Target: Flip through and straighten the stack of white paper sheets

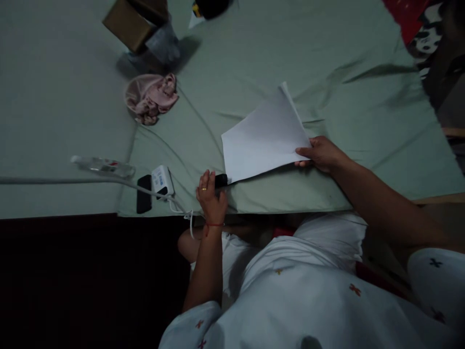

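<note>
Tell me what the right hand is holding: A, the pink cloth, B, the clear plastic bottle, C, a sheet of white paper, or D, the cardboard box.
C: the right hand pinches the near corner of the white paper, lifting it over the green sheet.

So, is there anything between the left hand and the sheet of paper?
Only a small black object: the left hand holds it at the lower corner of the paper. The right hand already grips the paper's other edge.
</note>
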A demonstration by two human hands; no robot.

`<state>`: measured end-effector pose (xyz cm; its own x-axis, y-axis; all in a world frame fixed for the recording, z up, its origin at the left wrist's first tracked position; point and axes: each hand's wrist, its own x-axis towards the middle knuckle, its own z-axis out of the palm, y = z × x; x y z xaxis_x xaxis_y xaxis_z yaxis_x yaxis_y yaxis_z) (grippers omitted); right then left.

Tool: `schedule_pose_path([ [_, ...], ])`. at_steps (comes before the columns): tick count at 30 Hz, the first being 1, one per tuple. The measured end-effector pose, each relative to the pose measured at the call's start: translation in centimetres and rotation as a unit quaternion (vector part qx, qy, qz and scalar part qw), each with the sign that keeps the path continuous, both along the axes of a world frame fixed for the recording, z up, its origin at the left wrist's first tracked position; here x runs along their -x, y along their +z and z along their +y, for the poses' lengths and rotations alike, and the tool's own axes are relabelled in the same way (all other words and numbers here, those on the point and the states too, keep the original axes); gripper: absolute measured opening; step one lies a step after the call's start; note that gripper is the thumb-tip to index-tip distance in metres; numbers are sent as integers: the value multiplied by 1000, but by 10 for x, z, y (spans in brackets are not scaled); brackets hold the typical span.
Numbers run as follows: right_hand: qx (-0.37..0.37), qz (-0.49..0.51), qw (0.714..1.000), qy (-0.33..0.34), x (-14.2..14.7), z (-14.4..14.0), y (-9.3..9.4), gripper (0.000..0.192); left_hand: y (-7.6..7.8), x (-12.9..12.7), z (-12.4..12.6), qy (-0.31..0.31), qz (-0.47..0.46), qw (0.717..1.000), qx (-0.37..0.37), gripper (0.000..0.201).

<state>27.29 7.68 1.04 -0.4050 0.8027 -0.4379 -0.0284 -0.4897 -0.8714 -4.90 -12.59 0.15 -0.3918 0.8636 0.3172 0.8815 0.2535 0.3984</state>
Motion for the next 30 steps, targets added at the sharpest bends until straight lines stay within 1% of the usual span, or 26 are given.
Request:
schedule_pose_path([
  [2, -5, 3, 1000, 9, 0, 0, -3, 19, 0, -4, -4, -13, 10, 1000, 20, 85],
  [5, -16, 16, 999, 26, 0, 0, -8, 18, -5, -11, -7, -32, 19, 998, 50, 92],
  [8, -24, 4, 999, 32, 1, 1, -10, 21, -11, -17, -7, -31, 28, 997, 65, 92],
  [10, -32, -5, 999, 36, 1, 1, -10, 24, -12, -17, -6, -31, 35, 996, 72, 90],
  [12, -58, -8, 998, 39, 1, 2, -10, 24, -11, -15, -6, -37, 37, 996, 75, 87],
  [13, -83, -15, 996, 39, 0, 2, -10, 24, -10, -13, -5, -39, 35, 996, 74, 86],
  [16, -177, -62, 982, 24, -3, 4, -11, 26, -9, -7, -4, -42, 23, 997, 54, 84],
  [17, -196, -72, 978, 14, -5, 5, -12, 26, -9, -6, -4, -43, 17, 998, 41, 83],
  [19, -201, -60, 978, -8, -9, 8, -12, 23, -9, -10, -5, -40, -2, 999, -4, 79],
  [21, -183, -30, 982, -33, -13, 11, -12, 19, -9, -20, -7, -28, -27, 996, -83, 69],
  [24, -171, -5, 983, -66, -20, 17, -14, 19, -5, -45, -9, 0, -89, 974, -210, 40],
  [25, -172, 2, 982, -73, -22, 19, -15, 22, -3, -54, -8, 11, -131, 964, -233, 30],
  [26, -174, 10, 982, -77, -24, 21, -16, 25, -2, -63, -6, 25, -193, 949, -247, 27],
  [28, -178, 25, 980, -80, -27, 23, -17, 30, 2, -77, 0, 59, -322, 909, -259, 32],
  [30, -182, 37, 980, -75, -31, 24, -18, 34, 5, -85, 9, 92, -429, 860, -260, 44],
])
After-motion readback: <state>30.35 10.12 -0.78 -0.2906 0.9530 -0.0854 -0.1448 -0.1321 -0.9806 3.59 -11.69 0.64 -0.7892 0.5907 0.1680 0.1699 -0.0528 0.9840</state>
